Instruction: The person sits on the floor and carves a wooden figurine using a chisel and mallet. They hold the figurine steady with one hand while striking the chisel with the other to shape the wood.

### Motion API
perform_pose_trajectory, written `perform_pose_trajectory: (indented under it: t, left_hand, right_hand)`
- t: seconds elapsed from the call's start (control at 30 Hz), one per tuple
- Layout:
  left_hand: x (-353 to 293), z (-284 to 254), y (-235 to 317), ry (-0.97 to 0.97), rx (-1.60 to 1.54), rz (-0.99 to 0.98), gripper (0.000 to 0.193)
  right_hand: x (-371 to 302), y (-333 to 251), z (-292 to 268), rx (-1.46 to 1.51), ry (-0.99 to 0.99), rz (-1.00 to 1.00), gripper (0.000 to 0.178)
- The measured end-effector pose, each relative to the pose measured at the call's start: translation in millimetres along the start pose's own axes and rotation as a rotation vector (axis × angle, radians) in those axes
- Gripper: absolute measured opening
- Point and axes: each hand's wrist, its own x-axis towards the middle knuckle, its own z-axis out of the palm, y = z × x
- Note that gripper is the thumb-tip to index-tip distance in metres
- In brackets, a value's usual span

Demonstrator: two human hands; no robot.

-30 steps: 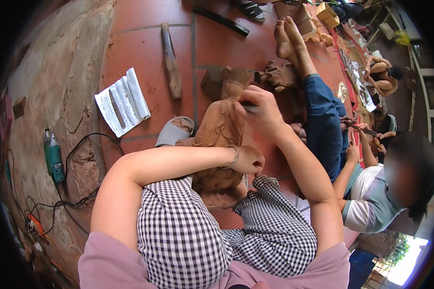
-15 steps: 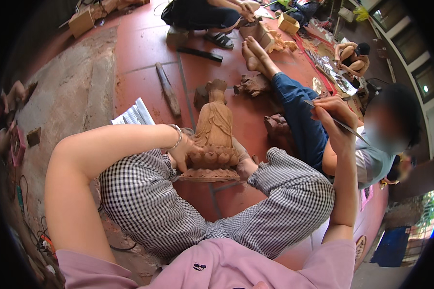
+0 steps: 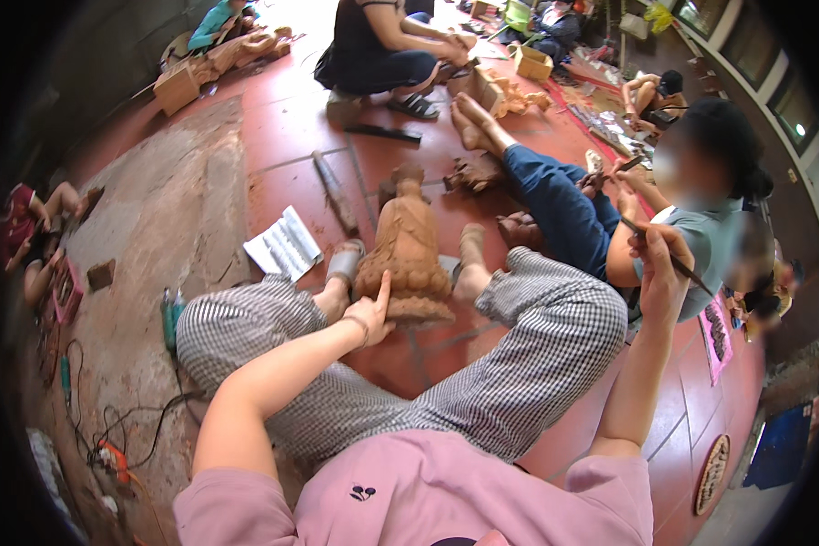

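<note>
A carved wooden statue (image 3: 411,235) of a robed figure stands upright between my feet, on a lotus-shaped base (image 3: 408,276). My left hand (image 3: 371,311) is at the front left of that base, its index finger stretched out with the tip at the carved petals. It holds nothing; the other fingers are bent and partly hidden. Out to the right, away from the statue, my right hand (image 3: 666,259) is closed around a thin, dark carving chisel (image 3: 692,275). The chisel slants across the hand, one end pointing up left, the other down right.
White paper (image 3: 283,244) and a wooden mallet (image 3: 336,193) lie left of the statue. A co-worker (image 3: 733,209) sits close on the right, legs stretched toward the statue's far side. Another person (image 3: 387,55) crouches ahead. Cables (image 3: 123,423) run over the floor at left.
My left hand has let go of the base's left side and now points at its front. My right hand, still with the chisel, has come lower. The view has shifted, showing more floor ahead.
</note>
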Motion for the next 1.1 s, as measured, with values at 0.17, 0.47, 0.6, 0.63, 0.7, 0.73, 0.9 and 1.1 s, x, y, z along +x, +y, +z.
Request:
perform_pose_trajectory:
  t: [0.17,0.47,0.6,0.63,0.7,0.73,0.9,1.1]
  left_hand:
    - [5.7,12.2,-2.0,0.043,-0.006,-0.008,0.109]
    - [7.5,9.1,1.8,0.071,0.081,0.08,0.113]
    - [2.1,4.2,17.6,0.081,0.085,0.027,0.112]
    - [-0.1,5.4,18.9,0.091,0.082,0.013,0.112]
    - [-3.0,4.5,24.0,0.092,0.065,-0.009,0.112]
    - [-4.3,2.5,27.7,0.078,0.05,-0.018,0.112]
    - [-9.8,10.1,19.4,0.136,0.043,-0.039,0.111]
    - [-7.5,11.4,35.5,0.174,0.084,-0.082,0.111]
  right_hand:
    - [-5.0,-3.8,9.4,0.096,-0.034,-0.034,0.016]
    - [-31.4,1.7,-38.9,0.195,-0.1,0.008,0.02]
    - [-51.5,20.0,-61.1,0.179,-0.021,0.143,0.02]
    - [-56.5,24.9,-62.2,0.188,0.018,0.181,0.019]
    - [-64.1,34.8,-59.1,0.207,0.094,0.251,0.017]
    - [-64.6,40.5,-58.6,0.223,0.095,0.286,0.016]
    - [-66.0,74.0,-30.1,0.377,0.063,0.396,0.013]
    - [-76.9,99.0,9.5,0.563,0.002,0.468,0.005]
